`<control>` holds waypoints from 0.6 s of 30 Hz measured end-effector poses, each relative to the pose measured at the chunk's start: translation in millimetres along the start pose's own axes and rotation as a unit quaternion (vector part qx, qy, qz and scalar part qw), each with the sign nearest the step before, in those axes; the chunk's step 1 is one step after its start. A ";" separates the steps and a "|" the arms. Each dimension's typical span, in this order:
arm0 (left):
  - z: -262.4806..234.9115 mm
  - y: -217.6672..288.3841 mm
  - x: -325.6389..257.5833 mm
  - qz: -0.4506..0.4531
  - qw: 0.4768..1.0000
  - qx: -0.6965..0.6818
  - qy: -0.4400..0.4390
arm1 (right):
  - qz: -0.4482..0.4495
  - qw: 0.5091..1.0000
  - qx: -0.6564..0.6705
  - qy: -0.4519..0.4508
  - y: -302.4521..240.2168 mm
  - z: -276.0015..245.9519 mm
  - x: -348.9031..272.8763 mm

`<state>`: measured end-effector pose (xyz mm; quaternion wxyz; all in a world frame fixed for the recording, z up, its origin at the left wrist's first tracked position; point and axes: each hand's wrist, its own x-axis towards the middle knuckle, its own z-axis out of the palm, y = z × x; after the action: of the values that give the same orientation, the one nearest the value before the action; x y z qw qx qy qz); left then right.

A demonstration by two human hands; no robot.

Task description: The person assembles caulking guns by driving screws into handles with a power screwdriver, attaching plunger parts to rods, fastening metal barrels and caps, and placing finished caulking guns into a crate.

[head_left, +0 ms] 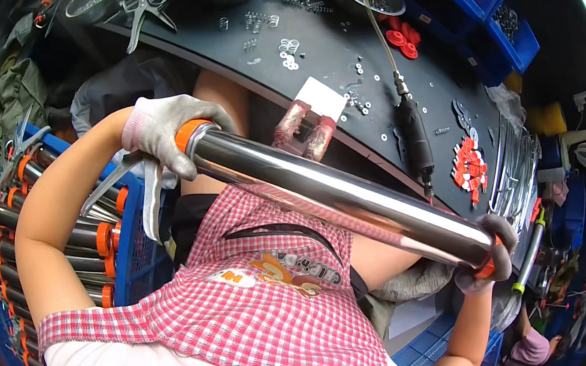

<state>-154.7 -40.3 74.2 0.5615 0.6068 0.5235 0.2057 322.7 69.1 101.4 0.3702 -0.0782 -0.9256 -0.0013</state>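
Note:
A caulking gun with a shiny chrome barrel (pixel 343 195) lies slantwise across my lap, above the red checked apron (pixel 248 292). My left hand (pixel 167 129), in a pale glove, is closed around its handle end, just behind the orange collar (pixel 191 131). The grey trigger handle (pixel 151 202) hangs below that hand. At the other end, my gloved right hand (pixel 498 252) wraps round the orange front cap (pixel 488 268); its fingers partly cover the cap. Beyond the barrel, a worn reddish clamp (pixel 305 133) sits at the table edge.
More caulking guns (pixel 87 247) fill a blue crate (pixel 134 237) at left. On the dark table (pixel 333 37) lie springs, washers, a white card (pixel 321 99), red parts (pixel 470 168) and a hanging air screwdriver (pixel 416 137). Blue bins (pixel 490 46) stand far right; another person (pixel 530 350) is lower right.

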 end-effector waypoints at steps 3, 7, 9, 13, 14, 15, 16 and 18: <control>0.9 7.6 -9.8 -0.025 0.997 0.040 0.053 | 0.581 0.708 0.377 -0.138 -12.5 -15.0 11.3; -3.2 -8.7 -28.3 0.033 0.999 -0.007 0.036 | -0.137 0.984 0.044 0.103 4.5 29.1 30.3; 8.4 10.7 -42.7 0.019 0.994 0.051 0.095 | 0.133 0.986 -0.092 0.043 -4.1 33.2 16.9; 6.9 6.4 -58.2 0.046 0.980 0.103 0.163 | 0.318 0.899 0.243 -0.181 -32.5 0.7 81.3; 12.6 3.7 -59.5 0.070 0.975 0.106 0.180 | 0.297 0.893 0.276 -0.197 -23.0 12.1 82.8; 18.1 -1.0 -67.1 0.096 0.971 0.112 0.188 | 0.328 0.902 0.266 -0.088 -11.8 26.4 84.6; 27.0 2.5 -75.3 0.063 0.927 0.246 0.277 | 0.363 0.900 0.239 0.027 2.3 39.3 88.5; 40.2 2.1 -96.4 0.062 0.785 0.431 0.441 | 0.408 0.879 0.238 -0.065 57.3 36.8 86.3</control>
<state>-155.7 -142.2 97.2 -0.0647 0.6598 0.7097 0.2384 244.2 140.4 130.6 0.2848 -0.3583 -0.8062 0.3748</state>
